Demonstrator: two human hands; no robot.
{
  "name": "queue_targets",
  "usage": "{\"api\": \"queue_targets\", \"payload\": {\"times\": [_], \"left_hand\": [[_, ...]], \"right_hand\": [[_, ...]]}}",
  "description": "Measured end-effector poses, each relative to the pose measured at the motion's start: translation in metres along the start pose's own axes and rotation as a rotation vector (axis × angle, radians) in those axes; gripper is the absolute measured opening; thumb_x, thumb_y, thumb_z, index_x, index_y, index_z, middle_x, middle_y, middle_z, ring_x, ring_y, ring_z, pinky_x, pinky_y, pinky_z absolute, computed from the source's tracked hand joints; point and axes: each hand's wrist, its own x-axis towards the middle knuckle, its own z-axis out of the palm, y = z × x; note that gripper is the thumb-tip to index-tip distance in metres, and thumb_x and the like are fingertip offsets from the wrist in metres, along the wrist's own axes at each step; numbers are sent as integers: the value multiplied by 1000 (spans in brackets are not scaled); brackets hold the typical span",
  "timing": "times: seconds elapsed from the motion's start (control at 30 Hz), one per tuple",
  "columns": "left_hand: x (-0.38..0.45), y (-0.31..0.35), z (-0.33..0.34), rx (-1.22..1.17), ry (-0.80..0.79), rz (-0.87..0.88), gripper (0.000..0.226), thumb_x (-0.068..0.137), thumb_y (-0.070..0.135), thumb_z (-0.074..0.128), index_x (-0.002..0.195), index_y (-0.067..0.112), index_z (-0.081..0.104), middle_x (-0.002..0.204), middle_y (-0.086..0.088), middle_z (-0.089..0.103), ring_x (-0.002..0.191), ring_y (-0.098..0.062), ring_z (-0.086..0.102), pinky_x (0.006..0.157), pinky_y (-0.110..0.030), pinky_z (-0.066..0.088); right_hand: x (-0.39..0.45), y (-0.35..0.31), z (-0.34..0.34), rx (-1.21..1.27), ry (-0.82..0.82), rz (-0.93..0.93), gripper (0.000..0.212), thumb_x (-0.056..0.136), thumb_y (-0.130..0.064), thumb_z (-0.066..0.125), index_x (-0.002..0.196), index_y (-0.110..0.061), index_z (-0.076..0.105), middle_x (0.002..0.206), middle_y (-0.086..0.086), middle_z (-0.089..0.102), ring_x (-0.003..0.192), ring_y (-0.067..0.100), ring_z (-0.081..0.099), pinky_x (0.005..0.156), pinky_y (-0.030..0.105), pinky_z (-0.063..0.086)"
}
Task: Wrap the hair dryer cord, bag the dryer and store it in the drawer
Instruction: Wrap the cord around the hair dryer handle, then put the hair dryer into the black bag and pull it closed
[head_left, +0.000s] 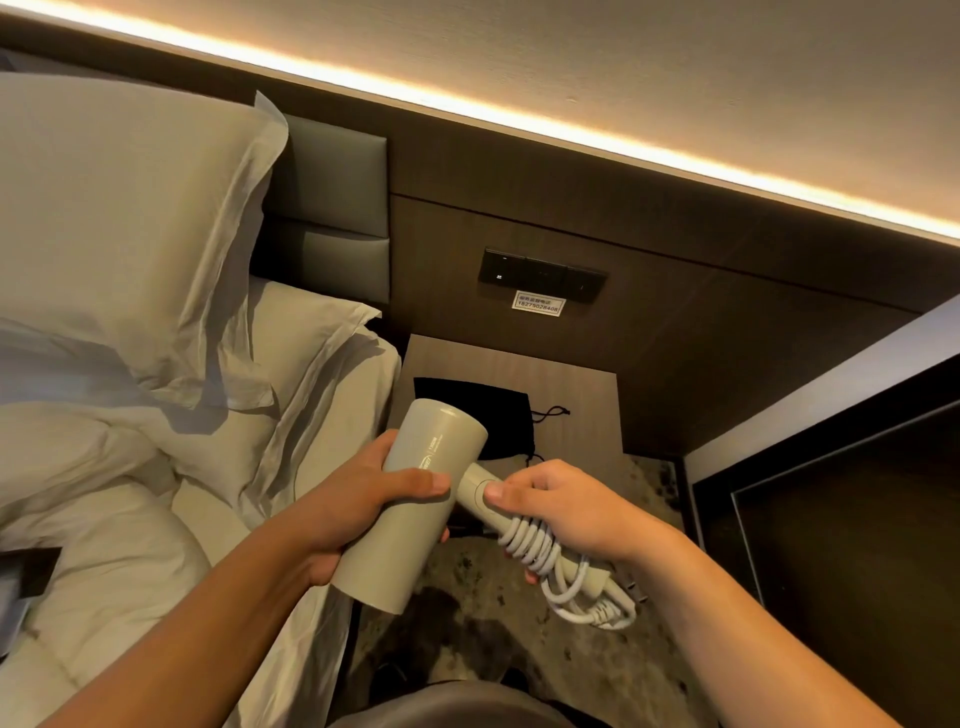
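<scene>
Behind hair dryer (415, 499): black bag (485, 418), nightstand (576, 395).

Beyond our hands we see a wooden nightstand (571, 389) against the dark wall panel, and on it lies a flat black drawstring bag (498, 415), its cords trailing toward the right edge. To the left of our left hand is the bed (156, 545), with white pillows (130, 234) piled on its rumpled duvet. Below our hands the floor is a mottled carpet (493, 623).
</scene>
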Motion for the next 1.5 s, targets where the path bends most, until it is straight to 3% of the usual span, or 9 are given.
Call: {"api": "queue_targets", "payload": {"times": [0.33,0.43,0.53,0.7,0.87,0.97,1.1,1.2,1.5], "left_hand": [[3,-8,7,-6,90,23,88,48,43,87,128,25,54,108,-21,69,76,-26,75,66,-41,60],[9,-14,18,-139,162,30,89,49,41,87,128,20,53,107,-24,69,76,-30,73,64,-41,59],[15,-20,29,-204,260,16,82,58,40,84,130,15,51,111,-27,66,78,-34,69,61,-39,57],[15,-28,29,-244,300,13,79,60,41,83,128,15,53,111,-27,66,79,-34,69,62,-40,58],[23,-35,44,-349,362,16,70,70,32,85,128,12,52,116,-30,65,89,-43,70,70,-52,61],[28,-36,41,-319,337,-27,64,77,28,85,128,12,51,116,-29,65,85,-41,71,64,-47,61],[33,-40,43,-301,299,-75,77,62,33,85,129,13,51,117,-30,65,79,-37,72,59,-42,59],[42,-46,48,-324,271,-105,68,73,26,85,130,10,51,116,-33,64,68,-33,73,57,-43,59],[88,-51,78,-178,211,-174,64,74,24,83,127,12,51,110,-32,67,76,-39,73,62,-48,60]], "right_hand": [[0,7,6,146,114,3,66,93,-48,59,80,16,49,73,21,51,65,35,48,67,49,41],[6,12,15,325,247,20,51,94,-46,59,81,4,58,72,23,55,57,33,54,60,44,50],[14,14,25,437,370,54,42,94,-45,59,84,-5,66,72,20,58,65,33,56,68,48,48],[18,18,33,554,400,94,40,93,-45,61,76,-10,71,65,13,64,56,27,62,68,48,51],[30,18,44,722,487,165,42,95,-41,59,100,-2,74,101,27,74,96,44,71,90,61,54],[30,25,44,771,469,217,43,96,-41,58,105,-2,72,105,27,73,99,44,70,91,62,53],[29,39,40,811,404,246,41,96,-40,58,108,-3,71,100,23,75,87,37,71,83,51,58],[28,49,35,878,367,291,41,96,-38,59,113,-2,66,96,22,70,83,36,67,74,46,56],[31,102,-9,1009,249,306,42,97,-37,58,113,1,68,100,24,70,78,33,70,69,47,60]]}}
